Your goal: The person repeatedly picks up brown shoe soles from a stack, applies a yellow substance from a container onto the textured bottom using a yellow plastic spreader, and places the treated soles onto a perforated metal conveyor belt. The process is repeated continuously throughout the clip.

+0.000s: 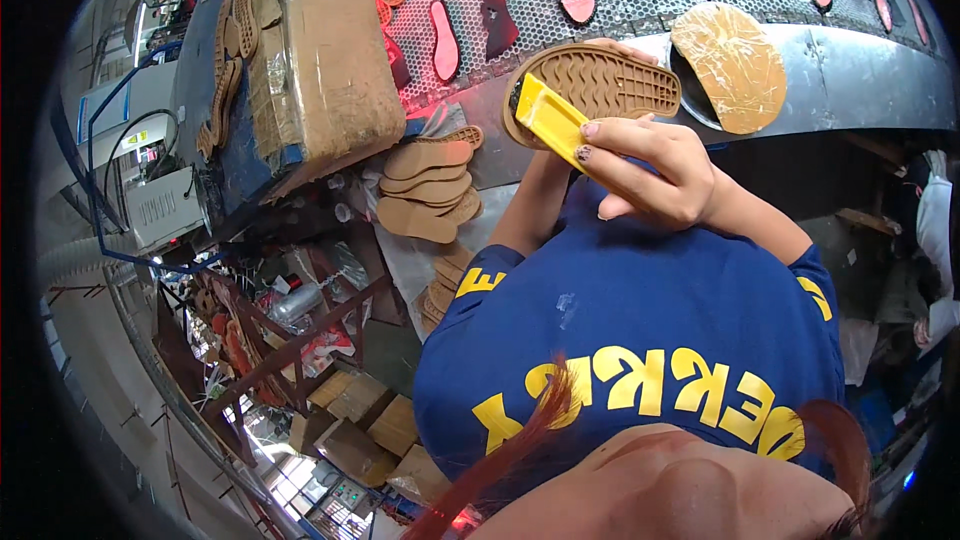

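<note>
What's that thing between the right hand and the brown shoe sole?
In the head view, a yellow tool: the right hand pinches it, and its dark end overlaps the brown shoe sole.

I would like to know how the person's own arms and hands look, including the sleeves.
Both arms have short navy-blue sleeves, left and right, with yellow printed marks. Below them, the forearms are uncovered. The left grip and right grip are hands without gloves. Some right fingernails seem to have dark decoration, too small to describe exactly.
</note>
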Available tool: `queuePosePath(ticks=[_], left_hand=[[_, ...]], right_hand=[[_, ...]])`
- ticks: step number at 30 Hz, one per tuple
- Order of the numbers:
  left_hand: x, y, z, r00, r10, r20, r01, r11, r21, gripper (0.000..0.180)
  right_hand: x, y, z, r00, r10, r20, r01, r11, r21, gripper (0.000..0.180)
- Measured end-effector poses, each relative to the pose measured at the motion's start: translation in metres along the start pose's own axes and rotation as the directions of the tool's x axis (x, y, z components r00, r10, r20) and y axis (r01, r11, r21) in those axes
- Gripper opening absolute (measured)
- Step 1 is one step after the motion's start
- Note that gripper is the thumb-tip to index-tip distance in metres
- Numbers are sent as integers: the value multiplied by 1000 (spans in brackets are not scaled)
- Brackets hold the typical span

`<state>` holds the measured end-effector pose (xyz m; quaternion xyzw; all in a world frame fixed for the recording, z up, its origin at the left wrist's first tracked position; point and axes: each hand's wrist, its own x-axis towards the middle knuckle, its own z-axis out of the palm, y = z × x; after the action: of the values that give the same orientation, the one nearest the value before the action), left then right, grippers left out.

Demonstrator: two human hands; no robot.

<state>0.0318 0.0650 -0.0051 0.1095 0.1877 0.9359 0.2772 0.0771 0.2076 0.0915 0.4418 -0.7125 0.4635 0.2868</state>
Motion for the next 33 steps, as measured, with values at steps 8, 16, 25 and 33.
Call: queuePosePath(ticks=[8, 16, 25, 33], left_hand=[[0, 3, -1, 997, -82, -7, 81, 992, -96, 54], [14, 14, 4, 992, 16, 123, -74, 873, 483, 68], [10, 57, 4, 997, -69, -28, 68, 997, -25, 74], [-5, 55, 44, 958, -285, 5, 285, 957, -51, 76]], right_hand=[[0, 11, -8, 992, -17, 126, 12, 999, 39, 35], [-10, 16, -25, 984, 115, -134, -115, 993, 11, 34], [-30, 59, -36, 557, 714, -423, -472, 692, 547, 27], [-8, 69, -27, 872, 431, -231, -436, 899, 32, 29]])
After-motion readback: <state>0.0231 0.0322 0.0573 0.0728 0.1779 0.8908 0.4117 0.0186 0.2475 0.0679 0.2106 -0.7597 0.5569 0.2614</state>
